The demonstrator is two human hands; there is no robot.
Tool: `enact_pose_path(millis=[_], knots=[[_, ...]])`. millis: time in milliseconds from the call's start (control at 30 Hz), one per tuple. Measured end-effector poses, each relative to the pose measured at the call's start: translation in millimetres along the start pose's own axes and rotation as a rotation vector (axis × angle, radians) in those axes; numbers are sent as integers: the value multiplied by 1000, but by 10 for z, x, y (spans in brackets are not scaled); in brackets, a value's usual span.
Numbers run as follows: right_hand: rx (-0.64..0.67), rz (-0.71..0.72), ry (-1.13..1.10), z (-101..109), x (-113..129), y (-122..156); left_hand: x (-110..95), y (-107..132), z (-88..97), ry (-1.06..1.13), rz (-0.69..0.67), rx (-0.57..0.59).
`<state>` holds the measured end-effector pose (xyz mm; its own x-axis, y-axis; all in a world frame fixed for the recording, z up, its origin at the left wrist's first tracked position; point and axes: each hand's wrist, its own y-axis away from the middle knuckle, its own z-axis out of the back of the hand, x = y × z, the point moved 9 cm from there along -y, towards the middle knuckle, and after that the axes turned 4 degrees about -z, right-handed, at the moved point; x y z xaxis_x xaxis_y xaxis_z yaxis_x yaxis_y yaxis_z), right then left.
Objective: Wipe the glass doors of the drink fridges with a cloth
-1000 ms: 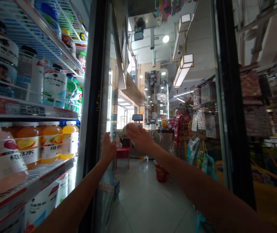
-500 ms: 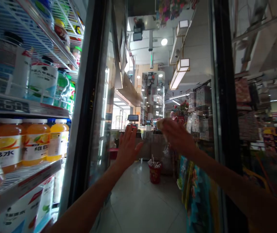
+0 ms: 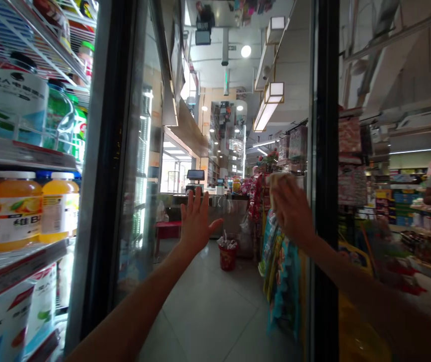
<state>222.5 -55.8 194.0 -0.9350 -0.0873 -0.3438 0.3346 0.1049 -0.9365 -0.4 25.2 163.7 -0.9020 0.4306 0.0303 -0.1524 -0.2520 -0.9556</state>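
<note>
Right hand (image 3: 292, 211) clutches pale cloth (image 3: 277, 177) against glass door (image 3: 238, 311); left hand (image 3: 196, 221) splayed, empty; I'd press flat, evenly

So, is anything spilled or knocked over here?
Nothing stands out. The orange drink bottles stand upright in a row on their shelf, and the floor tiles show no spill. The left hand is spread open at the glass door; the right hand presses something pale against it.

Bare forearms (image 3: 143, 306), bare left hand (image 3: 196, 223), bare right hand (image 3: 293, 213).
</note>
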Motion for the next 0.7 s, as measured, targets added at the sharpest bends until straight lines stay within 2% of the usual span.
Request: enact_pose_path(millis=[33,133,167,200,267,333,433,533,600,700], knots=[[36,60,-20,-28,93,59,-18,10,-1,16,8,-10],[181,402,-92,-101,556,449,-74,36,-21,50,28,-37],[197,473,-103,-99,653,563,-84,38,-31,56,35,-46],[198,489,-101,-98,688,624,-85,38,-40,61,43,-55],[174,387,-61,-111,605,589,-65,37,-69,69,56,-72],[147,266,-28,-150,451,464,-30,48,-116,76,58,-89],[120,213,-44,-259,233,202,35,88,-196,66,46,-123],[39,68,-71,-364,-179,-264,46,13,-216,33,35,-166],[10,15,-102,-443,-422,-628,-76,-205,-150,10,4,-226],[28,99,-179,-524,-529,-1050,-509,-755,-54,26,-82,-285]])
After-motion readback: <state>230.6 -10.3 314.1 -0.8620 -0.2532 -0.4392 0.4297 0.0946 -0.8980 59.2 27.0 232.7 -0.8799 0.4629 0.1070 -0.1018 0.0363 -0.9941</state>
